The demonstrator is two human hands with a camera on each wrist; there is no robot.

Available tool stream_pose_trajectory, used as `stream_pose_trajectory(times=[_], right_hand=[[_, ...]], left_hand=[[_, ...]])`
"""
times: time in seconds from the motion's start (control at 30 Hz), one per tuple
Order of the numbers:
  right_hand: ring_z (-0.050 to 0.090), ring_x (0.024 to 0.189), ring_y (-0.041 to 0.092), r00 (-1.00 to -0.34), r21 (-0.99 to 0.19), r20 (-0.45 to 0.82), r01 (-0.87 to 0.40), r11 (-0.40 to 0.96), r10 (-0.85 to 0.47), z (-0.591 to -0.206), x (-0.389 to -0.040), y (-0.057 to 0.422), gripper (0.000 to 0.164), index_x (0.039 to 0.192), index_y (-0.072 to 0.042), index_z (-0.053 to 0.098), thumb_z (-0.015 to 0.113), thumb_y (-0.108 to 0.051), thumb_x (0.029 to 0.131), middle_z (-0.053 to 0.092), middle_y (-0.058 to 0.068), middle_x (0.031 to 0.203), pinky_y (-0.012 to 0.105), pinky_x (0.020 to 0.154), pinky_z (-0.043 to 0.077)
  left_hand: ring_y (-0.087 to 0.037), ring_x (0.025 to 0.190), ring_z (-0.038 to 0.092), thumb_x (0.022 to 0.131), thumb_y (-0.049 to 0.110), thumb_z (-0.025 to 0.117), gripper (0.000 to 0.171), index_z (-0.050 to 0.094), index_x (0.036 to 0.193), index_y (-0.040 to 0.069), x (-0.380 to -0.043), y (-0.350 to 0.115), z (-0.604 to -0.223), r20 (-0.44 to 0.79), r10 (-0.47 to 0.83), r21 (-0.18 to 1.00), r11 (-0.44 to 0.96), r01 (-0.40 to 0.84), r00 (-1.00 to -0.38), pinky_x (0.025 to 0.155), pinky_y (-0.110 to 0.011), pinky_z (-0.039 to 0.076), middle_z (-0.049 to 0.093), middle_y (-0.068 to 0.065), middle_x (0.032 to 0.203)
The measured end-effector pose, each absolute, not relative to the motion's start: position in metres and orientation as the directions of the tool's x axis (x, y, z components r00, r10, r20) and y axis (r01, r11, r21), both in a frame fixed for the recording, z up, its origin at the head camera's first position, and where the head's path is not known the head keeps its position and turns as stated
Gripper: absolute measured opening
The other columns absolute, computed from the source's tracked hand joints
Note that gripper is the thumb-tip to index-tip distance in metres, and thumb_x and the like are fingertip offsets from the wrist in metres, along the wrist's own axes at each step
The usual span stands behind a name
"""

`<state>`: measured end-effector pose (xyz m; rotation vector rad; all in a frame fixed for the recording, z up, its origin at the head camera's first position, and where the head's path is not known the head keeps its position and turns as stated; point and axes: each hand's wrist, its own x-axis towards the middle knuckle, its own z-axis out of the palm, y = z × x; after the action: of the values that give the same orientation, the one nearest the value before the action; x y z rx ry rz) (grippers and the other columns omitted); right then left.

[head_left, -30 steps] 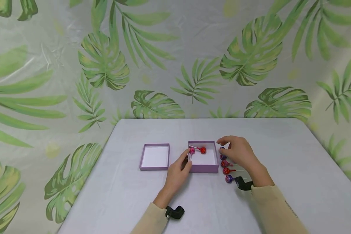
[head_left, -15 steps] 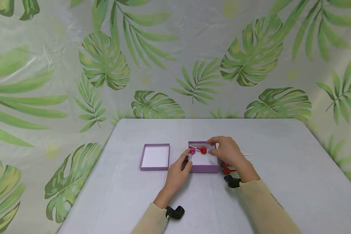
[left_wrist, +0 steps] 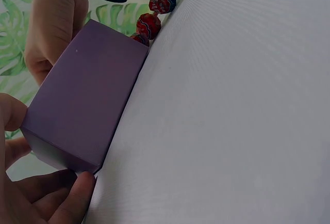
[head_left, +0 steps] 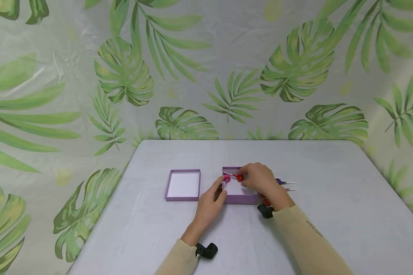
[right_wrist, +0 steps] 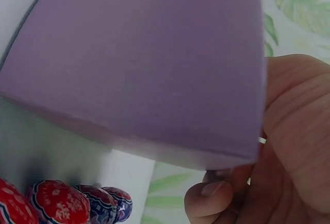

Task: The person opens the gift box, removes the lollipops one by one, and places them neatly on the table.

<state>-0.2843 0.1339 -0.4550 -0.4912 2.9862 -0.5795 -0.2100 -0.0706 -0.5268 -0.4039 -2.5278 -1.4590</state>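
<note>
An uncovered purple box [head_left: 241,199] with a white inside stands on the table. My left hand [head_left: 206,208] grips its left end; in the left wrist view, the fingers and thumb of this hand [left_wrist: 36,198] span the near corner. Inside lie a red lollipop [head_left: 240,177] and a pink lollipop [head_left: 227,178], the pink one close to my left fingertips. My right hand [head_left: 261,179] reaches over the box's right wall and pinches the red lollipop's head. In the right wrist view, the box wall [right_wrist: 144,69] hides most of the fingertips of this hand [right_wrist: 299,131].
Left of the box is a shallow purple lid [head_left: 183,185], its white inside facing up. Several wrapped lollipops [right_wrist: 59,201] lie in a row right of the box, partly under my right forearm; their white sticks [head_left: 290,182] point right. A leaf-patterned sheet [head_left: 179,76] hangs behind the table.
My right hand has moved left from the lollipop row into the box, and its fingers have closed around the red lollipop. My left hand and the box have stayed put.
</note>
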Motion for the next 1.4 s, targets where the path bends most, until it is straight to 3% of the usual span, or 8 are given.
stream_pose_trajectory(times=[0.23, 0.43, 0.53, 0.8, 1.03, 1.17, 1.4], right_hand=[[0.065, 0.1, 0.03, -0.941, -0.319, 0.003, -0.321, 0.892, -0.337, -0.456, -0.285, 0.132, 0.039, 0.118, -0.013, 0.076, 0.083, -0.017, 0.079, 0.073, 0.006, 0.11, 0.052, 0.086, 0.053], [0.058, 0.077, 0.022, -0.944, -0.32, 0.021, -0.318, 0.892, -0.329, -0.457, -0.282, 0.131, 0.014, 0.093, -0.015, 0.077, 0.083, -0.017, 0.081, 0.068, 0.0, 0.085, 0.042, 0.07, 0.051], [0.055, 0.072, 0.02, -0.946, -0.31, 0.032, -0.315, 0.897, -0.321, -0.458, -0.28, 0.13, 0.01, 0.085, -0.017, 0.074, 0.083, -0.017, 0.081, 0.065, -0.003, 0.08, 0.039, 0.067, 0.048], [0.054, 0.069, 0.019, -0.944, -0.261, 0.068, -0.328, 0.908, -0.321, -0.461, -0.281, 0.126, 0.013, 0.089, -0.016, 0.074, 0.083, -0.015, 0.08, 0.061, -0.005, 0.073, 0.037, 0.064, 0.047], [0.06, 0.075, 0.02, -0.943, -0.201, 0.058, -0.332, 0.922, -0.327, -0.462, -0.281, 0.122, 0.031, 0.111, -0.017, 0.078, 0.083, -0.016, 0.081, 0.068, -0.003, 0.08, 0.042, 0.068, 0.054], [0.062, 0.078, 0.022, -0.94, -0.175, 0.053, -0.342, 0.923, -0.338, -0.463, -0.282, 0.121, 0.025, 0.104, -0.018, 0.079, 0.084, -0.016, 0.08, 0.07, -0.001, 0.085, 0.042, 0.068, 0.054], [0.058, 0.07, 0.018, -0.932, -0.143, 0.08, -0.361, 0.922, -0.353, -0.466, -0.281, 0.123, 0.016, 0.087, -0.019, 0.076, 0.087, -0.02, 0.076, 0.066, -0.004, 0.077, 0.039, 0.058, 0.05]], left_hand=[[-0.019, 0.123, 0.06, 0.103, 0.031, 0.056, 0.05, 0.047, 0.152, 0.025, -0.211, -0.07, -0.525, 0.312, 0.134, 0.809, 0.482, 0.337, -0.94, 0.105, -0.043, 0.047, 0.063, -0.01, 0.137], [-0.018, 0.124, 0.059, 0.103, 0.03, 0.056, 0.05, 0.047, 0.152, 0.025, -0.21, -0.071, -0.525, 0.302, 0.135, 0.815, 0.476, 0.329, -0.944, 0.106, -0.042, 0.046, 0.062, -0.009, 0.138], [-0.018, 0.125, 0.059, 0.103, 0.03, 0.056, 0.05, 0.047, 0.152, 0.025, -0.21, -0.071, -0.525, 0.301, 0.136, 0.818, 0.472, 0.329, -0.944, 0.106, -0.043, 0.046, 0.061, -0.008, 0.138], [-0.019, 0.126, 0.058, 0.104, 0.034, 0.054, 0.05, 0.046, 0.153, 0.026, -0.212, -0.071, -0.528, 0.307, 0.133, 0.811, 0.481, 0.332, -0.942, 0.106, -0.043, 0.046, 0.06, -0.007, 0.14], [-0.018, 0.126, 0.057, 0.103, 0.034, 0.055, 0.051, 0.046, 0.153, 0.028, -0.211, -0.072, -0.527, 0.299, 0.13, 0.819, 0.473, 0.324, -0.945, 0.107, -0.043, 0.045, 0.06, -0.008, 0.14], [-0.019, 0.126, 0.058, 0.103, 0.033, 0.055, 0.051, 0.046, 0.153, 0.027, -0.21, -0.071, -0.526, 0.299, 0.127, 0.817, 0.478, 0.323, -0.946, 0.106, -0.044, 0.045, 0.061, -0.008, 0.139], [-0.019, 0.124, 0.059, 0.103, 0.032, 0.055, 0.051, 0.046, 0.153, 0.029, -0.21, -0.07, -0.528, 0.3, 0.129, 0.815, 0.481, 0.324, -0.945, 0.106, -0.042, 0.046, 0.062, -0.007, 0.138]])
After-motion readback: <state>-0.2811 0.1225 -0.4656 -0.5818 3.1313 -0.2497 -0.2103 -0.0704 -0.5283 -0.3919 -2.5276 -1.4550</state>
